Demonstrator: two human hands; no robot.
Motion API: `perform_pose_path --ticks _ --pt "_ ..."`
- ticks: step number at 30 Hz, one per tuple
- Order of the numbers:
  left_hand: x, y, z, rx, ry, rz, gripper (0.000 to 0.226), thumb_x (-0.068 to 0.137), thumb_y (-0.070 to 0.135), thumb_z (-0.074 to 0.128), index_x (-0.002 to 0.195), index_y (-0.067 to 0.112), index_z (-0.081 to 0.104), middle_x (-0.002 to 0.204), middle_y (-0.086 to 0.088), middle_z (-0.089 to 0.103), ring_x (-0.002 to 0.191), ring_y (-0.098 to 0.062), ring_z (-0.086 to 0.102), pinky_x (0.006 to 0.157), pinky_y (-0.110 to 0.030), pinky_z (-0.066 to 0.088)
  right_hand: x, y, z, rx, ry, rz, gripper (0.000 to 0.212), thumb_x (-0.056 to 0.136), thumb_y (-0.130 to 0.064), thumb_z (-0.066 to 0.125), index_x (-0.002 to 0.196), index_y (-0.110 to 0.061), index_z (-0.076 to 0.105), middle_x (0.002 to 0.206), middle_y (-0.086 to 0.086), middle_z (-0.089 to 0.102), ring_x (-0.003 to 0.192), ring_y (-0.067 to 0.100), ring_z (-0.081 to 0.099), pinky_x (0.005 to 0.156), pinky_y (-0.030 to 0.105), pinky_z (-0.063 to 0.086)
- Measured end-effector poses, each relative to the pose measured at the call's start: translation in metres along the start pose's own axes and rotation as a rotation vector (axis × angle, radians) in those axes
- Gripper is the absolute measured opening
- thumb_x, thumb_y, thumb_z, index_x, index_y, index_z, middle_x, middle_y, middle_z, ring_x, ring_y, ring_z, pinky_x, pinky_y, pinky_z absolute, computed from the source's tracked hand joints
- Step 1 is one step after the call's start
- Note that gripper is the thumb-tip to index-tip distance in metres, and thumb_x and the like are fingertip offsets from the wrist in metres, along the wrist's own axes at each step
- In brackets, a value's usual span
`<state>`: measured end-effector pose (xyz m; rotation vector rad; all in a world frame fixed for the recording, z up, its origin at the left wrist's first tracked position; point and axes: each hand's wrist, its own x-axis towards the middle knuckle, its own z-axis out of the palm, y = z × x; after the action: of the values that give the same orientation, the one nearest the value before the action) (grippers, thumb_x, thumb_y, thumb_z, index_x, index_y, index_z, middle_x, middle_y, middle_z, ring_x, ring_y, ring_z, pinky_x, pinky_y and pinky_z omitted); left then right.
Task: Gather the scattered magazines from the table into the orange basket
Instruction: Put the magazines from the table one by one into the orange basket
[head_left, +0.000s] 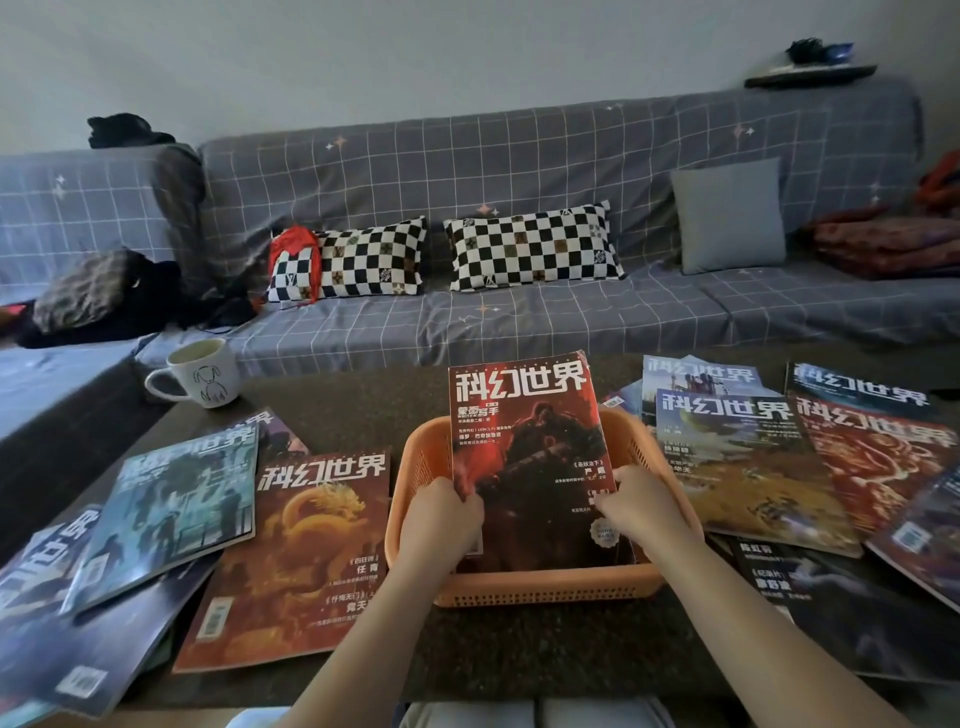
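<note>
An orange basket (540, 587) stands at the table's middle front. A red-covered magazine (530, 441) stands tilted in it, its lower edge inside and its top leaning away from me. My left hand (439, 519) grips its left edge and my right hand (641, 506) grips its right edge, both inside the basket. Left of the basket lie a dragon-cover magazine (296, 561), a teal one (171, 512) and dark ones (57, 639) underneath. On the right lie a yellow-field magazine (743, 467), a red one (878, 457) and a dark one (841, 613).
A white mug (200, 371) stands at the table's back left. Behind the table runs a grey checked sofa (519, 317) with two checkerboard pillows (530, 244), a grey cushion and clothes. More magazines (857, 387) overlap toward the table's right edge.
</note>
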<state>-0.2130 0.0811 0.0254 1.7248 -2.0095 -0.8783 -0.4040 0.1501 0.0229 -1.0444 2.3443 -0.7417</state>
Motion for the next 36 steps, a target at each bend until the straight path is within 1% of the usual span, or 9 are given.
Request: perform_pose_path --ticks 6,13,18,23,26,28,30,32,36 --pt "-0.005 0.001 -0.001 0.038 0.036 -0.006 0.037 0.095 0.031 0.048 0.062 0.017 0.059 0.053 0.005 0.059 0.045 -0.007 0.055 0.037 -0.015 0.032 0.001 0.001 0.000 -0.075 -0.025 0.040 0.016 0.090 -0.021 0.054 0.075 -0.015 0.058 0.070 0.000 0.063 0.059 0.010 0.058 0.047 0.020 0.037" --pt "-0.002 0.008 -0.002 -0.087 -0.096 -0.015 0.017 0.093 0.025 0.051 0.082 0.019 0.063 0.067 0.004 0.064 0.059 -0.008 0.059 0.048 -0.019 0.042 0.004 0.001 0.001 0.063 -0.077 0.058 0.019 0.091 -0.022 0.054 0.072 -0.019 0.051 0.075 -0.002 0.060 0.066 0.009 0.056 0.053 0.021 0.041" --pt "-0.004 0.005 0.000 -0.047 -0.059 -0.049 0.024 0.092 0.022 0.054 0.069 0.018 0.061 0.054 0.006 0.057 0.044 -0.005 0.052 0.038 -0.015 0.034 0.002 0.003 -0.003 0.043 -0.099 0.092 0.015 0.091 -0.023 0.052 0.082 -0.013 0.059 0.079 0.002 0.066 0.071 0.012 0.061 0.052 0.022 0.041" --pt "-0.005 0.008 -0.002 -0.068 -0.080 -0.047 0.021 0.093 0.022 0.052 0.075 0.017 0.061 0.061 0.004 0.061 0.052 -0.008 0.056 0.044 -0.017 0.039 0.002 0.003 0.000 0.061 -0.111 0.081 0.024 0.091 -0.032 0.056 0.101 -0.011 0.058 0.096 -0.001 0.065 0.079 0.011 0.057 0.059 0.022 0.041" --pt "-0.009 0.010 -0.004 -0.080 -0.055 -0.027 0.016 0.095 0.025 0.050 0.105 0.017 0.060 0.073 0.010 0.062 0.061 -0.004 0.060 0.045 -0.013 0.042 -0.003 -0.001 -0.002 0.126 -0.045 0.033 0.039 0.089 -0.037 0.058 0.119 -0.011 0.054 0.113 0.003 0.063 0.094 0.016 0.060 0.055 0.016 0.038" --pt "-0.013 0.008 -0.006 -0.073 0.009 0.025 0.047 0.096 0.029 0.048 0.140 0.017 0.037 0.083 0.020 0.056 0.063 0.002 0.058 0.041 -0.007 0.036 -0.006 -0.005 -0.002 0.142 0.051 -0.037 0.043 0.088 -0.035 0.060 0.124 -0.013 0.051 0.119 0.002 0.062 0.103 0.018 0.061 0.066 0.018 0.042" --pt "-0.018 0.003 -0.011 -0.112 0.074 0.119 0.059 0.096 0.030 0.048 0.149 0.022 0.024 0.105 0.021 0.056 0.072 0.007 0.053 0.051 -0.005 0.036 -0.011 -0.010 0.001 0.137 0.145 -0.118 0.047 0.087 -0.033 0.062 0.128 -0.018 0.048 0.123 0.000 0.061 0.108 0.017 0.060 0.075 0.021 0.043" --pt "-0.023 -0.004 -0.021 -0.172 0.141 0.181 0.055 0.095 0.029 0.049 0.147 0.025 0.029 0.133 0.006 0.054 0.097 0.001 0.053 0.071 -0.015 0.044 -0.021 -0.021 0.009 0.149 0.196 -0.163 0.052 0.086 -0.032 0.062 0.133 -0.021 0.045 0.129 -0.002 0.057 0.114 0.017 0.057 0.079 0.023 0.045" --pt "-0.030 -0.030 -0.049 -0.182 0.234 0.190 0.046 0.094 0.032 0.049 0.138 0.029 0.040 0.135 0.000 0.053 0.115 -0.015 0.055 0.088 -0.036 0.054 -0.044 -0.052 0.036 0.204 0.164 -0.318 0.049 0.087 -0.032 0.061 0.134 -0.023 0.046 0.134 -0.003 0.053 0.123 0.015 0.050 0.097 0.030 0.041"
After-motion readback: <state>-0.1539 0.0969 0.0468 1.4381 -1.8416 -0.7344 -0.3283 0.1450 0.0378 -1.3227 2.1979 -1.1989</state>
